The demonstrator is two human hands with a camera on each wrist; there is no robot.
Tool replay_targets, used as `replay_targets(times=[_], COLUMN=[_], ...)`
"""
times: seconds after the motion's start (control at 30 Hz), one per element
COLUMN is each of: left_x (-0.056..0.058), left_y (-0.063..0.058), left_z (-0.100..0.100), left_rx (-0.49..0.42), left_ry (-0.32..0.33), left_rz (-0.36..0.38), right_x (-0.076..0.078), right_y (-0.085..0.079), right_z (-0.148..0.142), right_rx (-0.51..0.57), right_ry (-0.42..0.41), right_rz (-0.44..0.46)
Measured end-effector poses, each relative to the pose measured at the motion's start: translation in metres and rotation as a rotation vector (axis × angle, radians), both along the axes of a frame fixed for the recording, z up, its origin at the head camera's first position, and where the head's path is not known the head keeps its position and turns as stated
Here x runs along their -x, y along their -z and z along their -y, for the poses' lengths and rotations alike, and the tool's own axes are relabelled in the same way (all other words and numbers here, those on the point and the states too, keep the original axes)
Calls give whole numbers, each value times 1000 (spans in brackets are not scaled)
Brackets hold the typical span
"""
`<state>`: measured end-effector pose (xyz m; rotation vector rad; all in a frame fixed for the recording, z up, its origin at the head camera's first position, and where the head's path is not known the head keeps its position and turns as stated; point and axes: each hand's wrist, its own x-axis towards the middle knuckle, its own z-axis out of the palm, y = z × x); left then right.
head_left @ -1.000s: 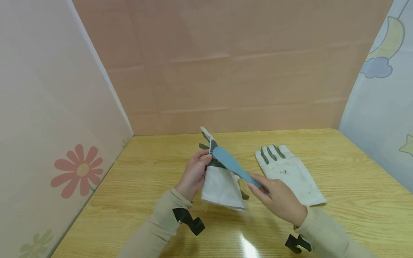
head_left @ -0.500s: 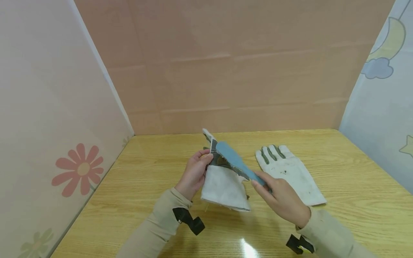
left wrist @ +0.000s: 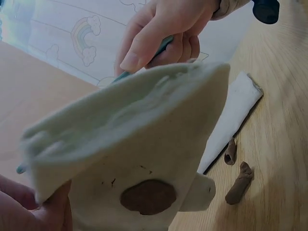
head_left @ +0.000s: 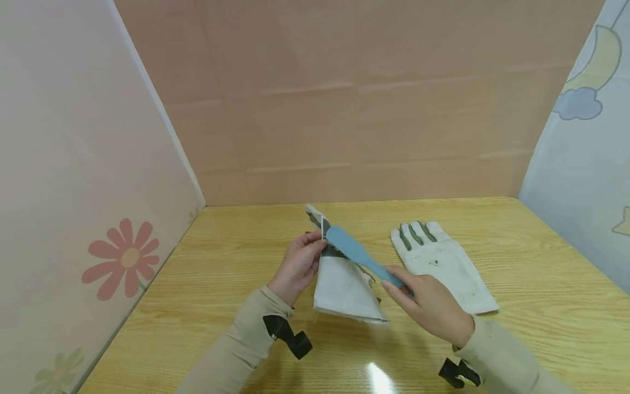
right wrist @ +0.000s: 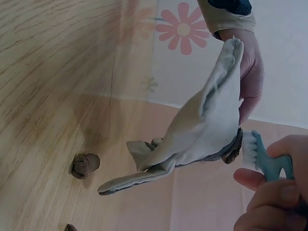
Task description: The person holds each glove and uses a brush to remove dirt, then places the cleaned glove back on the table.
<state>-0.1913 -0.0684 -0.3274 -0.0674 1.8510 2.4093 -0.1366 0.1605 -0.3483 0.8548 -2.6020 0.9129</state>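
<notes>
Right hand (head_left: 428,306) curled around the handle of a blue brush (head_left: 351,247), the person works on a white glove (head_left: 342,287) that the left hand (head_left: 299,262) pinches by its side edge between thumb and fingers. That glove is up off the wooden table (head_left: 211,273), its wide cuff toward the person and its fingers pointing away, with the brush head across its dark band; in the right wrist view the bristles (right wrist: 249,150) meet, or nearly meet, a dark part of it, though exact contact is hard to tell. Brushing looks to be under way and not finished: the left wrist view shows a large brown patch (left wrist: 148,196) and a few small dark specks (left wrist: 113,183) on the side facing that camera, and whether the patch is loose dirt or a stain is unclear. Brown lumps (left wrist: 239,184) lie on the table near the gloves; where they came from is not shown. A second white glove (head_left: 453,268) rests flat on the table to the right, held by neither hand; dark marks (head_left: 435,262) show on its upper face, so it too may be left to do.
</notes>
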Motion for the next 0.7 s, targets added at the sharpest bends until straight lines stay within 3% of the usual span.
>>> replay_targets(times=[0.13, 0.47, 0.7], left_x=[2, 3, 5], left_y=[1, 3, 2], left_z=[1, 1, 4], left_rx=[-20, -35, -37], left_ry=[38, 64, 31], left_rz=[19, 16, 37], right_x=[1, -1, -1], right_y=[1, 0, 1], right_z=[-4, 1, -7], right_rx=[-8, 21, -37], right_ry=[6, -16, 24], right_rz=[11, -4, 2])
